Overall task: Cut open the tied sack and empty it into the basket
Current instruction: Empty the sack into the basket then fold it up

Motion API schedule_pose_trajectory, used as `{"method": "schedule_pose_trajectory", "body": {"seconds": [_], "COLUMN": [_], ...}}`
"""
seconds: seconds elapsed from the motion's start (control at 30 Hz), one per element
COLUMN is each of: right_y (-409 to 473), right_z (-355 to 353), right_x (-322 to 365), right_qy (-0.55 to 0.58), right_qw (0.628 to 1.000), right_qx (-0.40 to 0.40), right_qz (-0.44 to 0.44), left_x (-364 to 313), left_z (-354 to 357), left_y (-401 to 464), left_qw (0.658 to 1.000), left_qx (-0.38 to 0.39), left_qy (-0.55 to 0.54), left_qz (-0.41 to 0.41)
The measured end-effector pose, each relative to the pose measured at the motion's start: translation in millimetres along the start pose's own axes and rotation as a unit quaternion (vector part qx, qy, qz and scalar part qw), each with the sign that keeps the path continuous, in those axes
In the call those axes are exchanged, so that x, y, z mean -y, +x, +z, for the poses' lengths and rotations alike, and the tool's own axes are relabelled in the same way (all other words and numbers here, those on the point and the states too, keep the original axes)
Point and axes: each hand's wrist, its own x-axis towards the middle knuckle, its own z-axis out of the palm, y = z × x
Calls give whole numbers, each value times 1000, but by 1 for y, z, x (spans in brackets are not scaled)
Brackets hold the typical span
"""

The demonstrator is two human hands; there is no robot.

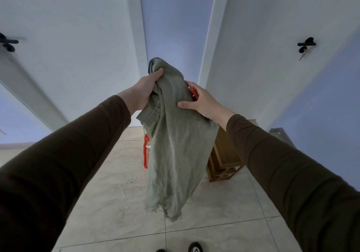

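A limp grey-green sack hangs in the air in front of me, its frayed mouth pointing down at the floor. My left hand grips the bunched top corner of the sack. My right hand grips the sack's right side, with a red-handled tool partly visible between its fingers. The red slatted basket stands on the floor behind the sack, mostly hidden by it.
A wooden stool or small cabinet stands on the tiled floor right of the sack. Bits of straw lie scattered on the tiles. My shoes show at the bottom edge. White walls and doors with dark handles surround me.
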Motion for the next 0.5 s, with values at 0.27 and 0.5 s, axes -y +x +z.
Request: {"method": "schedule_pose_trajectory", "body": {"seconds": [0.27,0.5], "right_y": [11,20], "right_z": [28,35], "right_x": [-10,-18], "right_qy": [-67,-4], "right_qw": [995,992], "right_qx": [-78,-90], "right_qz": [0,92], "left_x": [17,29], "left_z": [-22,-35], "left_y": [18,26], "left_qw": [983,728], "left_qx": [-70,-25], "left_qy": [168,617], "left_qz": [22,298]}}
